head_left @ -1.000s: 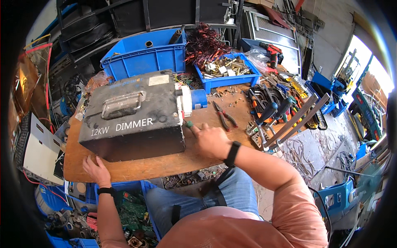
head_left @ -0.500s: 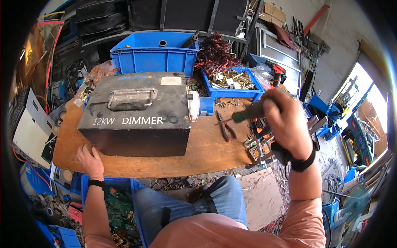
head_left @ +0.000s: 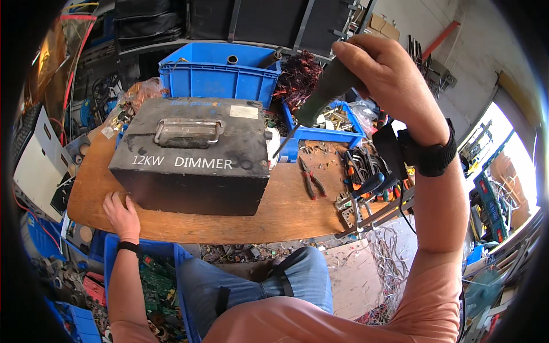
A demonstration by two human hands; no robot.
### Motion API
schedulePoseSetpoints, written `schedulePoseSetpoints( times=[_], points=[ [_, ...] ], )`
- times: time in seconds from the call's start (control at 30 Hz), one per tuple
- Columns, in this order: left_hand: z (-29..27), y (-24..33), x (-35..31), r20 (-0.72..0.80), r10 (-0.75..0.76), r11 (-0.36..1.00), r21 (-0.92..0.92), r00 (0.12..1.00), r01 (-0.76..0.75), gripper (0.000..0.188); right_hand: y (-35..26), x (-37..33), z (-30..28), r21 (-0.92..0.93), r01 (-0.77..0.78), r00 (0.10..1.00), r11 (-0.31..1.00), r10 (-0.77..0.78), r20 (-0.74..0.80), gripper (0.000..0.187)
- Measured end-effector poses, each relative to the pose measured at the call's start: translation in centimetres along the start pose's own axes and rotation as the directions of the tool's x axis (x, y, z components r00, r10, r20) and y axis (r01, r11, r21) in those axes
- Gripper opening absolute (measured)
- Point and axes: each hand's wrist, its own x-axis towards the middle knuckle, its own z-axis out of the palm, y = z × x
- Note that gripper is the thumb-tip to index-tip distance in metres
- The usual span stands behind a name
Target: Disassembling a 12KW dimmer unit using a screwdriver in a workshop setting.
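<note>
A black metal box (head_left: 189, 143) with a silver folding handle (head_left: 189, 132) on its lid sits on the wooden table (head_left: 297, 211). My left hand (head_left: 121, 217) lies flat on the tabletop by the box's near left corner, fingers spread and their tips at its lower edge. Raised over the right side of the table, my right hand (head_left: 383, 80) is wrapped round a screwdriver (head_left: 326, 94) with a dark green handle. Its thin shaft slants down to the left, the tip near the box's right side. Pliers with red-and-black grips (head_left: 311, 182) lie right of the box.
Behind the box stands a blue crate (head_left: 220, 83); a shallow blue bin (head_left: 343, 136) of metal pieces is to its right. Several hand tools (head_left: 366, 171) and a clamp (head_left: 357, 208) crowd the table's right end. Below the left edge, a blue bin (head_left: 108, 266) holds green circuit boards.
My right hand has risen and moved slightly left and away from me, swinging the screwdriver from nearly level to pointing steeply down. My left hand stays by the box. The view has shifted a little.
</note>
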Motion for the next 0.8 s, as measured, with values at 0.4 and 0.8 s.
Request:
schedulePoseSetpoints(
  times=[0.4,0.8],
  points=[
    [-0.2,0.4,0.1,0.035,-0.012,1.0,-0.001,0.999,0.012,0.033,-0.1,0.8,2.1,-0.023,0.087,0.995,0.996,-0.086,0.047,0.045],
    [-0.2,0.3,0.1,0.045,-0.019,1.0,0.011,0.999,0.018,0.033,0.7,0.7,2.6,-0.015,0.113,0.993,0.994,-0.112,0.048,0.043]
  ],
)
